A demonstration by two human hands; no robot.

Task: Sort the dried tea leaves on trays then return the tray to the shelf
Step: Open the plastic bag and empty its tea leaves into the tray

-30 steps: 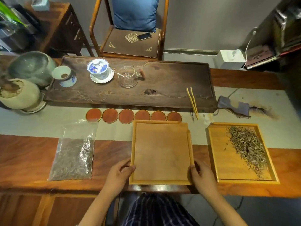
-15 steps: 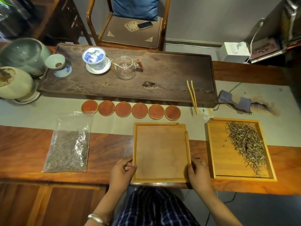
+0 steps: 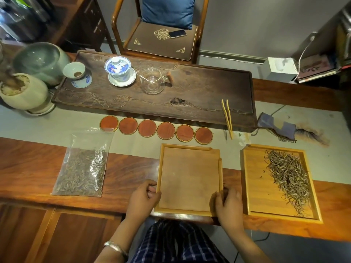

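An empty square wooden tray (image 3: 190,179) lies on the table edge in front of me. My left hand (image 3: 142,198) grips its left rim near the front corner. At the tray's right front corner, my right hand (image 3: 228,205) holds the rim. To the right lies a second wooden tray (image 3: 254,186) with a heap of dried tea leaves (image 3: 288,175) along its right side. A clear plastic bag of tea leaves (image 3: 83,168) lies flat to the left.
Several round red coasters (image 3: 155,129) line up behind the empty tray. A dark tea board (image 3: 199,95) carries a lidded cup (image 3: 118,70), a glass pitcher (image 3: 152,80) and bamboo tongs (image 3: 228,116). Ceramic jars (image 3: 38,61) stand far left. A folded cloth (image 3: 277,126) lies right.
Both hands have shifted slightly on the empty tray's rims, the right one moving in over the front right corner. The view has tilted down. The tray lies almost where it was.
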